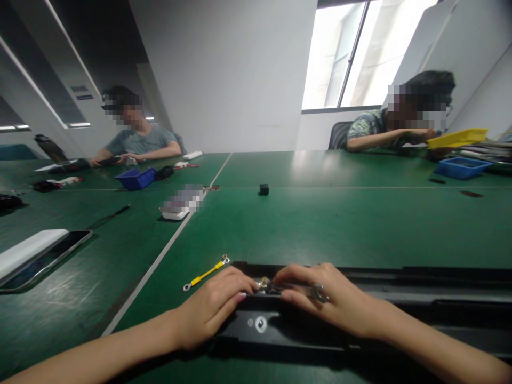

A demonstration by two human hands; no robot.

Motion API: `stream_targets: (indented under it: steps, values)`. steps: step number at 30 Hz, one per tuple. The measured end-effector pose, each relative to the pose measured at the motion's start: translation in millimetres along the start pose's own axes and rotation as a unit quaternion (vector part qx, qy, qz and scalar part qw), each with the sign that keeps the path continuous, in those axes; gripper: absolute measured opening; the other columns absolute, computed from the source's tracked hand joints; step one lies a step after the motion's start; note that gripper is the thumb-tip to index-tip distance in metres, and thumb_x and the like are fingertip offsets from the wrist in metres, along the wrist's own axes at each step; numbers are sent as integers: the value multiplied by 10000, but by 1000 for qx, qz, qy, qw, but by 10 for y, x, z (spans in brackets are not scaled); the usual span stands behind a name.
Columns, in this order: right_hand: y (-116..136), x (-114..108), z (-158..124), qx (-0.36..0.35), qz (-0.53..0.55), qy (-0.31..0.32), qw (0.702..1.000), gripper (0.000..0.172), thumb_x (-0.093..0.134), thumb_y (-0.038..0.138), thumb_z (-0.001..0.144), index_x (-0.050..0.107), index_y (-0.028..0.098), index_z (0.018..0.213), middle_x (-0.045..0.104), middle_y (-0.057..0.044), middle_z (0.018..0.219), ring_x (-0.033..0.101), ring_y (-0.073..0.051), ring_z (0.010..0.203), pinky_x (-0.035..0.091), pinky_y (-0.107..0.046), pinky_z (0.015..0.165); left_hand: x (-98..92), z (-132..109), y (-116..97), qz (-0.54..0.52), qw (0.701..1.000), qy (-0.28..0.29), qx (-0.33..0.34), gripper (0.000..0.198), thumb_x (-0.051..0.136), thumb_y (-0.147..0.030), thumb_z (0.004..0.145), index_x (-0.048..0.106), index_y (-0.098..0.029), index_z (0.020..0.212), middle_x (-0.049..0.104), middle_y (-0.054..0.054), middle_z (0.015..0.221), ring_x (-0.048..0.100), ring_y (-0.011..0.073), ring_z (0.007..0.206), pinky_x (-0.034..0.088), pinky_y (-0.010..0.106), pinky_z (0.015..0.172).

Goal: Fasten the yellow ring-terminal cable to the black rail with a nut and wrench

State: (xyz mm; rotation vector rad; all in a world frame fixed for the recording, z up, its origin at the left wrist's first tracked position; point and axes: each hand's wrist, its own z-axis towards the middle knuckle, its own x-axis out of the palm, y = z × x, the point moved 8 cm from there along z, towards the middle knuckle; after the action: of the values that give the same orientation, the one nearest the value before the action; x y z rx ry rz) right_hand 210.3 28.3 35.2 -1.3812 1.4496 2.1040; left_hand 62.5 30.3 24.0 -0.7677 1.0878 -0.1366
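My right hand [324, 290] grips a wrench [319, 292], whose open end shows past the fingers. The wrench's other end reaches a small metal fastener [264, 284] with a bit of yellow on it, at the left end of a long black metal rail [380, 290]. My left hand [220, 301] is closed at the fastener's left side, thumb and fingertips pressed together; what they pinch is hidden. Behind my left hand, a short yellow cable [206, 274] with ring terminals lies on the green table. A round hole with a bright ring [261, 324] marks the rail's near face.
A small black cube [264, 189] stands mid-table. Left lie a phone [48, 261], a white device [180, 205] and a blue bin [136, 178]. Two people sit across, one [140, 138] at left, one [372, 130] at right near a yellow tray [458, 137] and blue tray [464, 168].
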Motion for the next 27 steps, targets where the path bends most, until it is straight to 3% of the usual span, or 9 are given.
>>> stream_targets:
  steps: [19,27]
  values:
    - [-1,-35,14,31,74,17,997,338,529,452,901,667,229,1114,712,-36,1023,670,-205,892,497,-269,788,5,-6,16,1,1000,-5,-6,286,274,-232,1000,541,-161,1075,596,98,1106,511,216,1045,407,359,946]
    - [35,-25,23,-17,66,5,998,355,536,442,902,663,219,1146,703,-52,1066,663,-215,958,503,-267,807,-6,-3,-3,0,1000,-5,-4,294,271,-248,1003,541,-161,1083,598,100,1104,514,216,1044,412,355,944]
